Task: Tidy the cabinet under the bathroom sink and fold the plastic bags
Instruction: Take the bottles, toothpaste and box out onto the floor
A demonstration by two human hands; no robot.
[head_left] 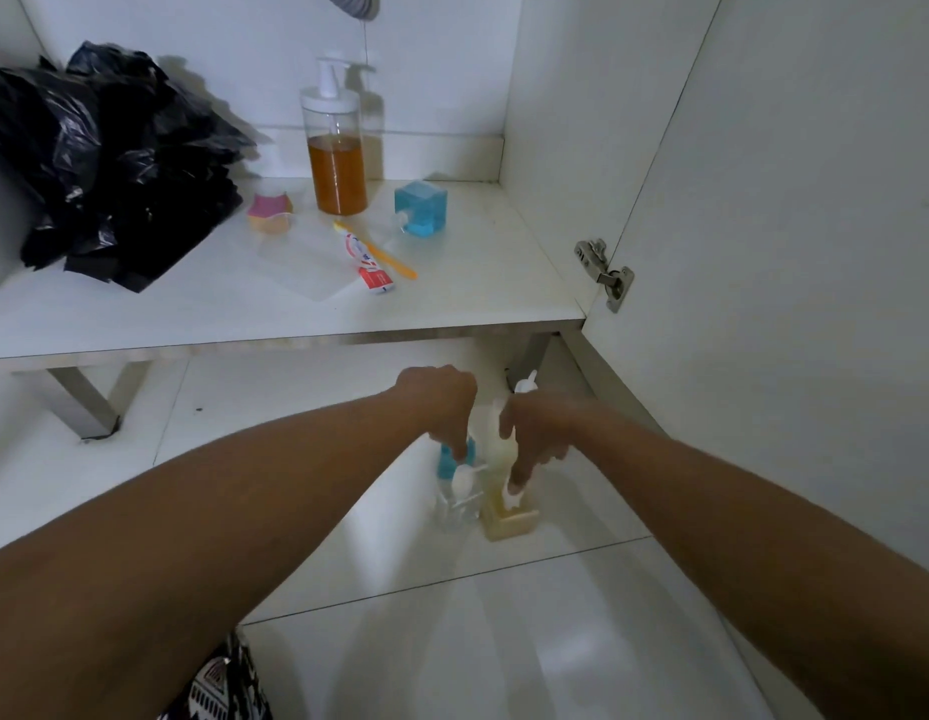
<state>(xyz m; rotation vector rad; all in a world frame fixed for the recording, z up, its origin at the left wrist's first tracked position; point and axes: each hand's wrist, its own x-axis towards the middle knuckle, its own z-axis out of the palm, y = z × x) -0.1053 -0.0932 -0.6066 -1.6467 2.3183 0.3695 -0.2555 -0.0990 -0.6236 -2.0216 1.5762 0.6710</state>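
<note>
The black plastic bags (114,163) lay unfolded, far left on the cabinet shelf (452,314). At the near floor (556,641), the left hand (441,407) pinched the pump of the clear bottle (454,504). The right hand (538,433) apparently pinched that of the yellow bottle (509,522). Risk: pump-only holds could slip and topple either bottle.

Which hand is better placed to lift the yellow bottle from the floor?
Probably the right hand: its fingers pinch the yellow bottle at its pump, while the left hand holds the clear bottle beside it.
</note>
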